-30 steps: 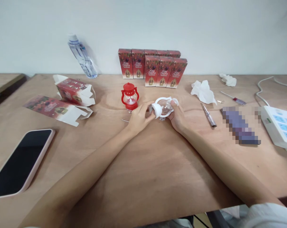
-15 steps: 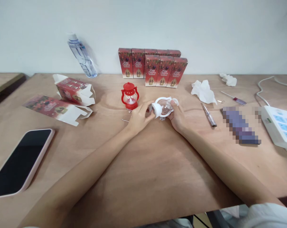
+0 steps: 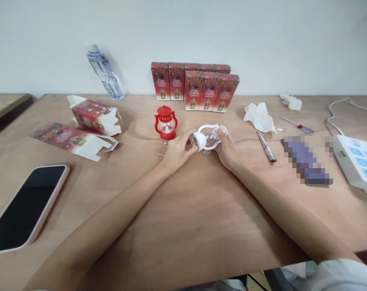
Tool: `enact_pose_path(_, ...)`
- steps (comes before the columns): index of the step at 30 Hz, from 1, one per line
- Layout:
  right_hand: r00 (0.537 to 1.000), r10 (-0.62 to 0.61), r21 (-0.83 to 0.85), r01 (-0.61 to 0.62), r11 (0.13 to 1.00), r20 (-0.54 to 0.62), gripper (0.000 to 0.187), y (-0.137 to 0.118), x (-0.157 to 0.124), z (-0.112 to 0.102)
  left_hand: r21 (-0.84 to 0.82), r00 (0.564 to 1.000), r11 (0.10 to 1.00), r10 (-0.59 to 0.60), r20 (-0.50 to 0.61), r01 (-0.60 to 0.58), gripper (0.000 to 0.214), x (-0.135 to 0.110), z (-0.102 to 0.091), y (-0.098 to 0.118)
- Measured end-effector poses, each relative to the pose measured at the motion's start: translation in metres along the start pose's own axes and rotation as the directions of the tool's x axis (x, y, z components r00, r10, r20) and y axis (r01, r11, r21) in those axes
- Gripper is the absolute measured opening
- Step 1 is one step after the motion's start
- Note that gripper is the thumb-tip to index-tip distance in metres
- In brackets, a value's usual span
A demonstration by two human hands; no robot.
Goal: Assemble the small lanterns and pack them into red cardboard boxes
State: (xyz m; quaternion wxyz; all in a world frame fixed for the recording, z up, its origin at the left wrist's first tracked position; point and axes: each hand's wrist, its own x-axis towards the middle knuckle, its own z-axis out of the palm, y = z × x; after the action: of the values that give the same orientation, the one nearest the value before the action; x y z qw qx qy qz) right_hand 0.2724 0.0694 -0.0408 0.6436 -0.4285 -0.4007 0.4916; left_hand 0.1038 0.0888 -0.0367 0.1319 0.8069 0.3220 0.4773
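Note:
A small white lantern (image 3: 210,137) with a clear globe lies on its side between both hands, just above the wooden table (image 3: 183,210). My left hand (image 3: 177,150) pinches its white base end with closed fingers. My right hand (image 3: 226,150) grips the top end and handle, thumb on the rim. A red lantern (image 3: 166,123) of the same shape stands upright just left of my left hand.
Several red boxes (image 3: 198,85) stand by the wall; two opened boxes (image 3: 86,127) lie at left, a water bottle (image 3: 105,72) leans behind. A phone (image 3: 25,208) lies near left. Tissues (image 3: 259,116), two screwdrivers (image 3: 266,147), a blurred object (image 3: 306,159) and a power strip (image 3: 357,161) sit at right.

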Motion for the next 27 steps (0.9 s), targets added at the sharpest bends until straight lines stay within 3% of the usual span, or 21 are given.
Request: enact_pose_path(27, 1.000, 0.008, 0.009, -0.008, 1.000, -0.020, 0.044, 0.0021, 0.0004, -0.0005, 0.026, 1.000, 1.000, 0.006, -0.015, -0.006, 0.029, 0.0003, -0.0003, 0.0008)
